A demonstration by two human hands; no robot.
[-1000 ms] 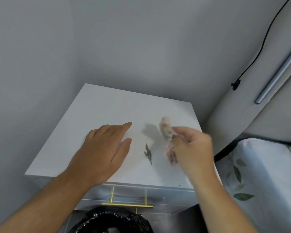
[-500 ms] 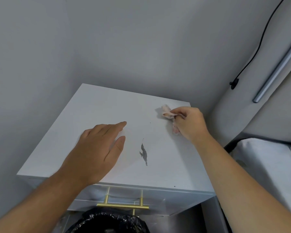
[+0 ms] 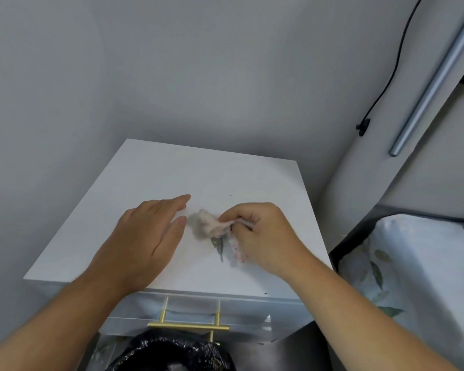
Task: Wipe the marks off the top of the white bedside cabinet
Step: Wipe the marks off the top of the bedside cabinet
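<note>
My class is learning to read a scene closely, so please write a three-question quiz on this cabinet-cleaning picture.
1. True or false: the left hand lies flat on the white bedside cabinet top.
2. What does the right hand pinch?
A. crumpled pinkish-white cloth
B. sponge
C. brush
3. Fill in: the dark grey smear sits just ____ the cloth in the picture.

Key: 1 true; 2 A; 3 below.
</note>
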